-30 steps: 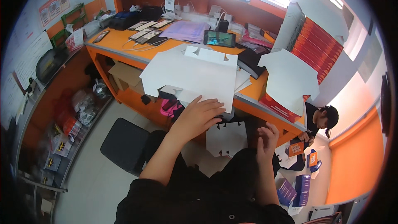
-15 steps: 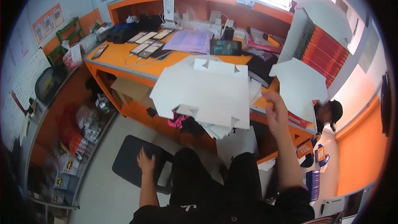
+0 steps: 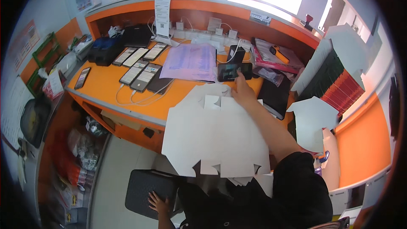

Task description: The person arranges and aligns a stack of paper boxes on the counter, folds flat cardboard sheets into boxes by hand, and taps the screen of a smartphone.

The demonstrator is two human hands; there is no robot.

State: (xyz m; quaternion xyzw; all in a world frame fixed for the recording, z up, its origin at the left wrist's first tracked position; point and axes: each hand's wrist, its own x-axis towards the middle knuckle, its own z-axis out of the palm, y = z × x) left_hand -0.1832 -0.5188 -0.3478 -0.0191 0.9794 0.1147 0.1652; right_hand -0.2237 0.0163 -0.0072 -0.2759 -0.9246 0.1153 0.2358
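Note:
My right hand [image 3: 244, 92] reaches across the desk, its forefinger extended onto the dark screen of a phone [image 3: 227, 73] lying sideways. Nothing is held in it; the remaining fingers are partly hidden. Below that forearm, a stack of white die-cut cardboard sheets [image 3: 212, 135] with notched edges juts over the desk's near edge above my lap. My left hand [image 3: 158, 203] rests with spread fingers on a black padded stool seat [image 3: 144, 191] at my left side. It grips nothing.
Several phones [image 3: 140, 74] with charging cables lie left of a lilac plastic packet [image 3: 188, 61] on the orange desk [image 3: 101, 87]. A black folder [image 3: 271, 97] is beside my right forearm. Tall red-edged cardboard stacks [image 3: 335, 85] stand at right. A shelf with bags [image 3: 82, 144] is at left.
My right hand has moved forward from beside the cardboard to the phone screen. The view has shifted closer over the desk. My left hand stays at the stool. The person at right has left view.

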